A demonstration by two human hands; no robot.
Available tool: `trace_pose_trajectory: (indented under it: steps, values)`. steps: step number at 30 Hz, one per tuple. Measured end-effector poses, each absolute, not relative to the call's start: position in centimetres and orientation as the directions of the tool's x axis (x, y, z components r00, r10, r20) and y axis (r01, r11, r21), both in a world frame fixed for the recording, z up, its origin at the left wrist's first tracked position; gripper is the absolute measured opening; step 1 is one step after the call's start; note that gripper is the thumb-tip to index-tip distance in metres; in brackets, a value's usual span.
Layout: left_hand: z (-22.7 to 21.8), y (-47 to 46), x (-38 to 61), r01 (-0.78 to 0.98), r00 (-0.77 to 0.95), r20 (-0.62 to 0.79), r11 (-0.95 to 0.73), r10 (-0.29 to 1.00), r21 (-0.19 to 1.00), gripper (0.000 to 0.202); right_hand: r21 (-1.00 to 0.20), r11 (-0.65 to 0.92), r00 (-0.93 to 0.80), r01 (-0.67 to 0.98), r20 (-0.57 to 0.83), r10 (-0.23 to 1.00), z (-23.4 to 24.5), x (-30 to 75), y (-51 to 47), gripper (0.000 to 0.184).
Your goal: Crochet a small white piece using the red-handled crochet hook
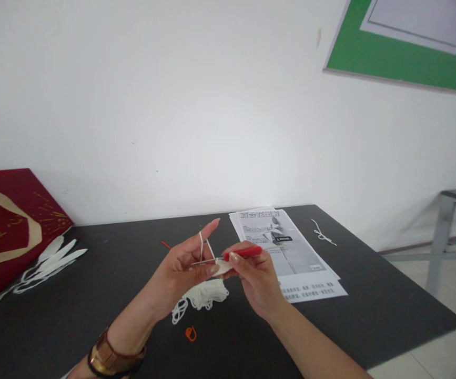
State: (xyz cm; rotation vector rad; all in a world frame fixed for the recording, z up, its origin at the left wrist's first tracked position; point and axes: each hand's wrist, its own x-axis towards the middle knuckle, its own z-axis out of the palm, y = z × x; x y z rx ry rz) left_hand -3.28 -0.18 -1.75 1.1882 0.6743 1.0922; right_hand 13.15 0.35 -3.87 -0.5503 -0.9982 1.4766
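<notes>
My left hand (186, 260) is raised over the black table (370, 310), with white yarn (203, 243) looped over its outstretched index finger and a small white crocheted piece (222, 267) pinched between thumb and fingers. My right hand (256, 276) grips a crochet hook with a red handle (243, 253); its metal tip points left into the white piece. A loose pile of white yarn (202, 297) lies on the table just under my hands.
An orange stitch marker (190, 333) lies near the front. Printed sheets (291, 252) lie to the right, with a short white yarn scrap (323, 233) beyond. White leaf-shaped pieces (52, 260) and a dark red bag (4, 226) sit at left. A grey table (448, 221) stands at far right.
</notes>
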Motion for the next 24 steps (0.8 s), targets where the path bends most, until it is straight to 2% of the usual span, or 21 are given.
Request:
trace_pose_trajectory:
  steps: [12, 17, 24]
  values:
    - [-2.1, 0.3, -4.1, -0.322, 0.431, 0.122, 0.026, 0.894, 0.946, 0.056, -0.766, -0.102, -0.296, -0.634, 0.119, 0.948, -3.4, 13.5, 0.7, 0.015]
    - [-2.1, 0.3, -4.3, -0.275, 0.435, 0.123, 0.002, 0.892, 0.961, 0.054, -0.755, -0.102, -0.289, -0.648, 0.12, 0.95, -3.5, 13.6, 0.7, 0.021]
    - [-2.5, 0.4, -4.4, -0.252, 0.393, 0.141, -0.041, 0.909, 0.967, 0.06, -0.741, -0.092, -0.247, -0.665, 0.101, 0.964, -3.4, 13.5, 0.7, 0.016]
